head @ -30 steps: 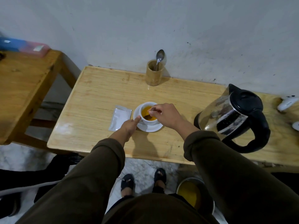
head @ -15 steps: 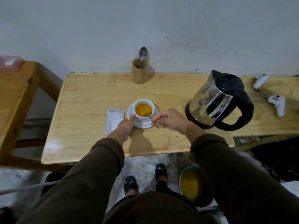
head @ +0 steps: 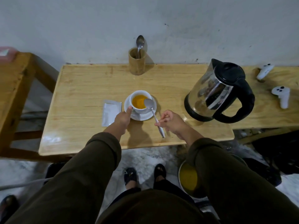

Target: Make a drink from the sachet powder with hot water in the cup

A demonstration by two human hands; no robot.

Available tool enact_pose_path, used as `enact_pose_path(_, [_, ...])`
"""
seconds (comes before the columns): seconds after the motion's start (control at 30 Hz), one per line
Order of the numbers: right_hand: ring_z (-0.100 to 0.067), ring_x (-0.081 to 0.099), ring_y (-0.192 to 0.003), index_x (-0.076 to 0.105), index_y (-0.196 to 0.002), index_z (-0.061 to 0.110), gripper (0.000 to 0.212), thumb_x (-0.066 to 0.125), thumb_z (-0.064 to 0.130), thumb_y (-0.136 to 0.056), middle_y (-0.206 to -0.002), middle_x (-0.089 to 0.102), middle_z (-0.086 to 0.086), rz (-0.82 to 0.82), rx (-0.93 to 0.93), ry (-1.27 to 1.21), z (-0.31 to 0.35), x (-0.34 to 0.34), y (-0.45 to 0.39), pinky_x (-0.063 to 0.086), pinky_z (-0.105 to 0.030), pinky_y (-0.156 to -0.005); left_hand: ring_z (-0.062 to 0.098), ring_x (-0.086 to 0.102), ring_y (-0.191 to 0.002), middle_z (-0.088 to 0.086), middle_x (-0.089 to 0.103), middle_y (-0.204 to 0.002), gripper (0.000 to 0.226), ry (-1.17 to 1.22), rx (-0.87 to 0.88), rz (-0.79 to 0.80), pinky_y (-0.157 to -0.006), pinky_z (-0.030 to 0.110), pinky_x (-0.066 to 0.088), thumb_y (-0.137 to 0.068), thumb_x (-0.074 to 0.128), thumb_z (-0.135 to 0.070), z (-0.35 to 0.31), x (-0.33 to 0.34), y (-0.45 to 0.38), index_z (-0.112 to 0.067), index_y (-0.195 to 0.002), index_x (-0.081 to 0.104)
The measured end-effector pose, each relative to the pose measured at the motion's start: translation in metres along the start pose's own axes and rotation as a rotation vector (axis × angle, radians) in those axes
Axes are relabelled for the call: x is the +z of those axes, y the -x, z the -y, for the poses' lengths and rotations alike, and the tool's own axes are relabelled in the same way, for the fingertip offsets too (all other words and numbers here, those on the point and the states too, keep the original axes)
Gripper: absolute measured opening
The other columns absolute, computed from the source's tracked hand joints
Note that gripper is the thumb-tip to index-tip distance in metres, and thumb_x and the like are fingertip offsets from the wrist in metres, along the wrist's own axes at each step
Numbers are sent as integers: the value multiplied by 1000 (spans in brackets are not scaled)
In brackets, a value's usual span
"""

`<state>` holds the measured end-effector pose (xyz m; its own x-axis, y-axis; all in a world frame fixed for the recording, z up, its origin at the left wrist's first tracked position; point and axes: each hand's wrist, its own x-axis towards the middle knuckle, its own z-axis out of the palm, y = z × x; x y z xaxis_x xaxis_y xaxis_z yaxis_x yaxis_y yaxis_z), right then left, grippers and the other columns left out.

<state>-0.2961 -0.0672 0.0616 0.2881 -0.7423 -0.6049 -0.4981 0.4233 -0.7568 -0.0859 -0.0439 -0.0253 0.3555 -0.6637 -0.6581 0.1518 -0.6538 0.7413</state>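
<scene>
A white cup point(head: 137, 95) of orange liquid stands on a white saucer point(head: 146, 116) in the middle of the wooden table point(head: 84, 88). My left hand point(head: 123, 118) grips the saucer's near-left edge, thumb against the cup. My right hand point(head: 172, 121) pinches the handle of a metal spoon point(head: 153, 115), whose bowl is lifted above the cup's right rim. The silver sachet point(head: 110, 112) lies flat left of the saucer. A steel kettle point(head: 216, 91) with black lid and handle stands to the right.
At the back by the wall a wooden holder point(head: 137, 63) has another spoon in it. Two white controllers point(head: 281, 96) lie at the far right. A second wooden table point(head: 11, 88) stands to the left. A metal pot point(head: 187, 178) with yellow contents is on the floor.
My right hand has drawn back toward me and lifted the spoon out of the drink; it was stirring inside the cup before. My left hand stays at the saucer.
</scene>
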Motion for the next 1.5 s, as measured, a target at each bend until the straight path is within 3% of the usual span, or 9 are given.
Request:
enact_pose_path(0.17, [0,64,-60,55,-95,10,19,63,-3,-84,-81,66,-10,-21,2,-58,-8,-22,-13,43,-9,-47,34,56,-123,16,61,-132,96,10,-6,-43,-109,51,43,-67,49,-79,3,3,4,-6,-129,58])
enact_pose_path(0.3, [-19,59,-75,61,-68,21,23,71,3,-78,-84,67,-8,-178,99,11,-22,-29,-34,48,-28,-66,34,55,-122,17,59,-132,75,-73,25,-97,-108,50,44,-91,39,-64,-5,13,19,-4,-133,55])
enact_pose_path(0.43, [-12,51,-58,63,-77,17,13,67,6,-81,-73,59,0,-248,180,89,-25,-34,-47,41,-21,-51,31,51,-127,14,55,-139,71,-94,5,-155,-106,41,43,-94,37,-60,-7,21,23,-6,-138,51])
enact_pose_path(0.6, [-20,57,-76,59,-64,21,24,68,6,-81,-86,63,-4,-260,216,121,-28,-29,-63,46,-24,-69,32,48,-130,15,51,-141,64,-148,3,-250,-93,32,38,-98,36,-52,-8,32,28,-5,-139,49])
enact_pose_path(0.7, [-16,57,-81,69,-79,15,8,69,7,-80,-93,68,-8,-237,213,151,-28,-31,-68,53,-26,-82,31,47,-131,14,51,-142,63,-151,2,-266,-92,30,36,-99,36,-51,-7,34,30,-5,-139,48])
enact_pose_path(0.8, [-15,55,-83,57,-62,25,26,65,11,-82,-110,71,-12,-149,179,226,-30,-35,-69,52,-33,-93,30,49,-129,13,52,-142,61,-143,31,-266,-99,34,40,-98,38,-51,-5,35,32,-6,-138,50])
enact_pose_path(1.2, [-25,64,-99,54,-64,16,25,69,25,-82,-93,64,-8,-231,154,454,-23,-30,-62,52,-36,-95,29,49,-131,11,52,-143,61,-107,20,-218,-104,36,41,-98,42,-49,-7,32,33,-7,-142,47])
enact_pose_path(1.33, [-25,64,-104,63,-88,13,16,72,24,-80,-108,70,-8,-383,182,333,-27,-20,-48,52,-31,-89,29,53,-125,12,55,-139,64,-128,20,-143,-101,38,44,-96,40,-55,-5,24,37,-7,-139,50])
enact_pose_path(1.5, [-19,58,-85,68,-91,11,12,66,21,-83,-85,63,-2,-483,123,169,-28,-5,-14,41,-23,-74,38,58,-110,22,61,-117,60,-279,30,-72,-87,40,45,-100,34,-49,8,6,57,-1,-128,57])
